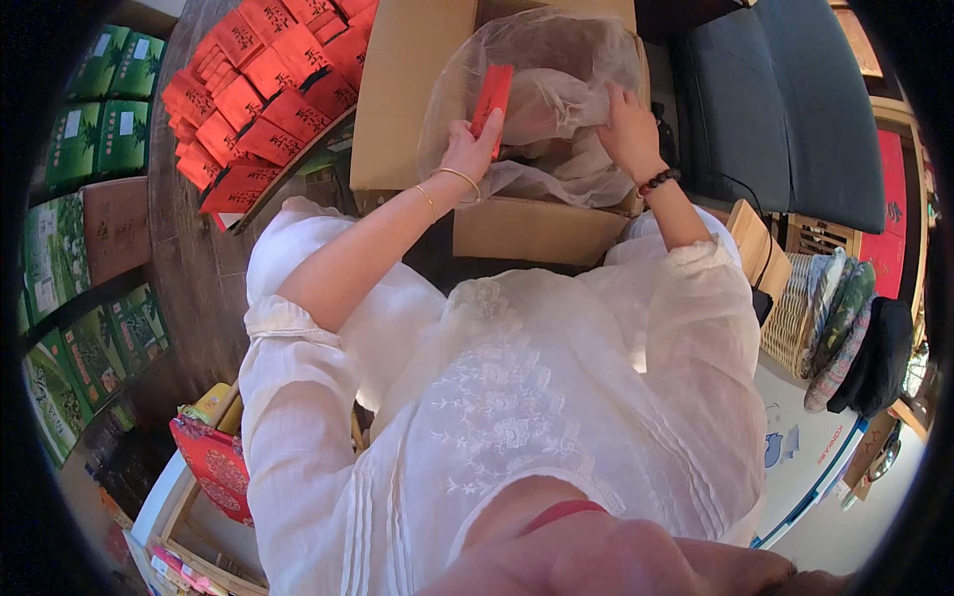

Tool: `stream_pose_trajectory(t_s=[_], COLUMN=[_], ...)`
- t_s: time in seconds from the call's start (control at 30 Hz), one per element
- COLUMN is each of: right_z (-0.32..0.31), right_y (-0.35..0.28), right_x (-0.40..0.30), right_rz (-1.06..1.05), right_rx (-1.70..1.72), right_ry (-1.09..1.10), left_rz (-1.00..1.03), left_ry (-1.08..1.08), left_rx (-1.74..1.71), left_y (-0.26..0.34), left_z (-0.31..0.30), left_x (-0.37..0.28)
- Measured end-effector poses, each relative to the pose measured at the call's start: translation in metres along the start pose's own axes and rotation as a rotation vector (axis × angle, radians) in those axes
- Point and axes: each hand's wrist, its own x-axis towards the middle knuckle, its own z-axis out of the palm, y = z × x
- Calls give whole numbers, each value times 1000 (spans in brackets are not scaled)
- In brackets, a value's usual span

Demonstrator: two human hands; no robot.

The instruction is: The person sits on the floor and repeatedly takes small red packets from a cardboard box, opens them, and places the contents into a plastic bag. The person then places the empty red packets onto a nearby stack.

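A slim red packet (492, 97) with dark writing is in my left hand (471, 153), thumb on top, tilted over the mouth of the carton. The open cardboard box (540, 231) stands between my knees, its left flap folded outward. A large clear plastic bag (455, 82) lines it and spills over the front rim. My right hand (633, 134) is at the right side of the opening, fingers on bunched plastic. Pale and reddish contents show blurred through the film; what they are I cannot tell.
Rows of red packets (276, 82) with black characters are stacked on a board at left. Green printed boxes (74, 141) line the far left. A dark padded seat (775, 112) stands at right, beside a wicker basket (786, 313) with folded cloths. A black cable (764, 223) hangs there.
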Motion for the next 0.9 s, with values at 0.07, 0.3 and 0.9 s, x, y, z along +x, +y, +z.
stream_pose_trajectory(t_s=[0.07,0.3,0.9], right_z=[-4,43,29], right_y=[-10,-49,-61], right_x=[-6,-51,-48], right_rz=[-190,-427,-397], right_rx=[-2,620,608], right_ry=[188,-344,-975], left_rz=[-20,-30,-1], left_ry=[17,14,67], left_rx=[11,-30,-41], left_y=[-12,-1,-1], left_z=[1,-8,-10], left_x=[0,-6,-6])
